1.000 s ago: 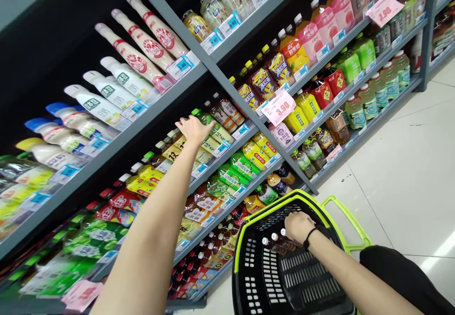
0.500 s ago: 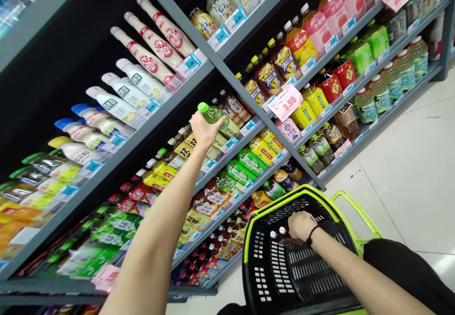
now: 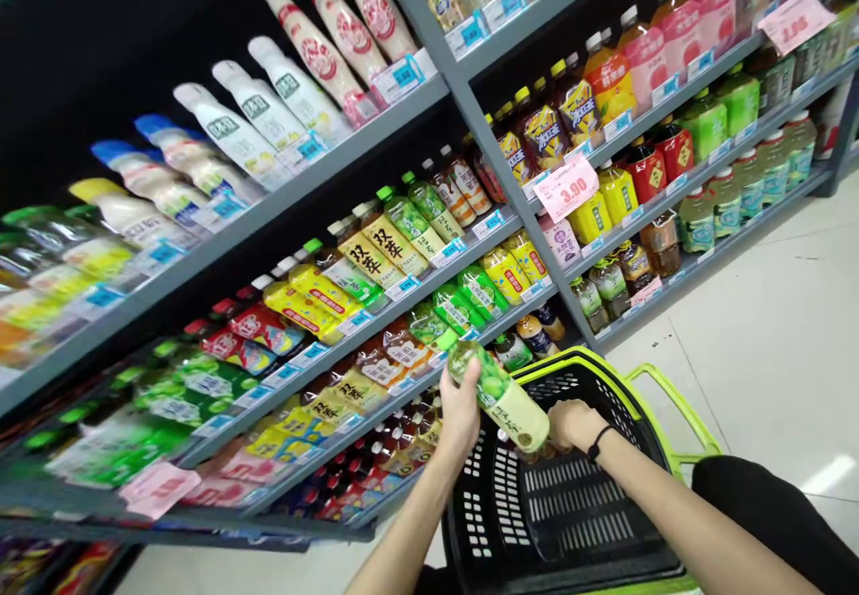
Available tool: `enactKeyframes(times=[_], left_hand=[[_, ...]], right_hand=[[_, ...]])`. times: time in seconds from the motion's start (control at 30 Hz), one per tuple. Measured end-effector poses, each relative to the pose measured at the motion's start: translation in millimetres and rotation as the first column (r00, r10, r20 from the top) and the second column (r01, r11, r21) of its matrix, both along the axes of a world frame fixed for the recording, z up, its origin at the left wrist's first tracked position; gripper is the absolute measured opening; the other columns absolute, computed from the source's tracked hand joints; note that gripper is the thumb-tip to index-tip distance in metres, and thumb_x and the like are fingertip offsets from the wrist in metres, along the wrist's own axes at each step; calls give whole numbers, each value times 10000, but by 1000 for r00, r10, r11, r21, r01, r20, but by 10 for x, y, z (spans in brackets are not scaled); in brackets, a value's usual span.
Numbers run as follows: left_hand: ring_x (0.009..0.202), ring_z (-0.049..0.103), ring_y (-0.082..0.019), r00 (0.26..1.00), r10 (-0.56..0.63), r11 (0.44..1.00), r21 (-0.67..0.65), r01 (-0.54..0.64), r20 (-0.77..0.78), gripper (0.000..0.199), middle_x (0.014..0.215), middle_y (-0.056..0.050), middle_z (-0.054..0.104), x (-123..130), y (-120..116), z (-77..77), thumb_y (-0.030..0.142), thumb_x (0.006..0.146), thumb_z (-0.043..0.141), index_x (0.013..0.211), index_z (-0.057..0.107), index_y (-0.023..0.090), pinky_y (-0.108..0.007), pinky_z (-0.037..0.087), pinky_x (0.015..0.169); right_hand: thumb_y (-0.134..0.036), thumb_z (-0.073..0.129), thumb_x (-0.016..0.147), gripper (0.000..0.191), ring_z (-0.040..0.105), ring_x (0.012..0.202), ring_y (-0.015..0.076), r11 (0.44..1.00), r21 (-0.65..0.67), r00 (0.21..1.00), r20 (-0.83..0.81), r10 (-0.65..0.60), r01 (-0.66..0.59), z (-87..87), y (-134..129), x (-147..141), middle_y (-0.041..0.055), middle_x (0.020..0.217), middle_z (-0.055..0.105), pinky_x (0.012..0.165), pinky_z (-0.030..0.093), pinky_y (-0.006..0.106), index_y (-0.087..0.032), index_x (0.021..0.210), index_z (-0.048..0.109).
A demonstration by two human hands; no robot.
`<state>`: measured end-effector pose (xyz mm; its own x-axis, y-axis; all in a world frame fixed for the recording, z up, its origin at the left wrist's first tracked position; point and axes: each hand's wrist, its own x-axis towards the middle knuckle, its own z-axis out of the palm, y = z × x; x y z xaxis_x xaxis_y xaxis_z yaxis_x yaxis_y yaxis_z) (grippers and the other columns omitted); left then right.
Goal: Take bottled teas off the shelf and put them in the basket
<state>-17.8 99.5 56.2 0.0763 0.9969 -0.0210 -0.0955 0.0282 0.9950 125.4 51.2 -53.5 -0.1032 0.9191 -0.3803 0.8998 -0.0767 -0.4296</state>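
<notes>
My left hand (image 3: 462, 403) is closed around a green-labelled drink bottle (image 3: 506, 403), held tilted over the rim of a black shopping basket (image 3: 463, 523). The bottle's base points down and right, and its cap end is out of sight behind my fingers. Inside the basket, my right hand (image 3: 574, 425) has its fingers curled against a dark drink bottle (image 3: 535, 455), mostly covered by the green one. A white cap (image 3: 502, 435) shows just left of it. The fingertips of my right hand are partly hidden.
Shelves of drinks, with similar green-capped bottles (image 3: 409, 219), rise ahead and to the left. A grey shelf upright (image 3: 493, 148) divides them. The basket's green handle (image 3: 677, 407) sticks out right, over the tiled floor (image 3: 758, 353). Pink price cards (image 3: 569, 185) jut from shelf edges.
My left hand has brought the green drink bottle down from the shelf to above the basket, turning it cap-end away. My right hand stays in the basket. The view has shifted slightly.
</notes>
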Motion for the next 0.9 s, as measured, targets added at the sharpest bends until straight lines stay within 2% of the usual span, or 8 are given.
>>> enactKeyframes(times=[0.13, 0.27, 0.37, 0.43, 0.53, 0.6, 0.8, 0.9], left_hand=[[996, 737, -237, 994, 29, 989, -145, -13, 110, 694, 1034, -58, 726, -197, -43, -664, 553, 549, 968, 1029, 591, 221, -348, 608, 864], [879, 726, -208, 969, 101, 967, -253, -42, 225, 663, 926, -36, 703, -451, -60, -906, 583, 573, 948, 973, 574, 210, -325, 601, 788], [793, 689, -155, 943, 123, 962, -271, -37, 308, 670, 897, -7, 696, -599, -90, -978, 523, 552, 985, 998, 605, 198, -278, 577, 763], [752, 665, -134, 927, 130, 962, -270, -33, 351, 662, 876, -2, 698, -668, -74, -1009, 489, 538, 1003, 995, 635, 182, -259, 562, 742], [764, 668, -138, 918, 130, 970, -241, -40, 373, 626, 906, -24, 723, -748, -16, -1039, 473, 560, 997, 993, 662, 168, -259, 561, 750], [808, 685, -153, 935, 88, 984, -173, -29, 344, 584, 954, -43, 740, -802, 13, -1036, 463, 602, 980, 1002, 668, 173, -266, 566, 782], [1042, 736, -264, 927, -186, 981, 11, 193, 327, 589, 1180, -127, 738, -940, -25, -874, 402, 734, 912, 1200, 627, 181, -367, 585, 935], [1138, 713, -299, 912, -258, 965, 34, 261, 318, 675, 1262, -155, 711, -971, -57, -847, 367, 766, 888, 1325, 556, 185, -410, 567, 992]], right_hand=[[-53, 460, 973, 400, 679, 1233, 390, 997, 2, 997, -23, 72, -72, 18, -44, -46, 313, 1283, 674, 1029, 528, 474, 28, 1274, 711], [-307, 279, 1124, 511, 688, 1213, 335, 980, -16, 974, -120, 194, -197, -22, 28, -156, 223, 1270, 706, 1065, 500, 428, -77, 1315, 694], [-517, 40, 1137, 750, 670, 1223, 246, 981, -49, 886, -439, 148, -188, -63, 45, -372, 153, 1330, 694, 1098, 485, 361, -150, 1434, 623], [-640, 18, 1100, 830, 669, 1206, 234, 982, -152, 713, -700, -29, -109, -94, 30, -543, 151, 1367, 675, 1085, 504, 369, -159, 1515, 553], [-677, 68, 1086, 807, 652, 1235, 227, 965, -261, 532, -819, -215, -10, -143, 20, -759, 132, 1418, 648, 1120, 488, 381, -182, 1583, 467], [-646, 25, 1089, 803, 639, 1254, 228, 971, -229, 557, -798, -231, 74, -170, 40, -864, 123, 1422, 647, 1142, 471, 388, -181, 1591, 446], [-677, -145, 1029, 981, 682, 1161, 276, 974, -137, 827, -514, -227, 182, -191, 60, -1031, 148, 1192, 734, 1039, 534, 407, -140, 1546, 494], [-710, -91, 1030, 978, 697, 1093, 287, 951, -189, 694, -651, -307, 244, -223, 6, -1036, 144, 1063, 751, 973, 561, 411, -141, 1456, 580]])
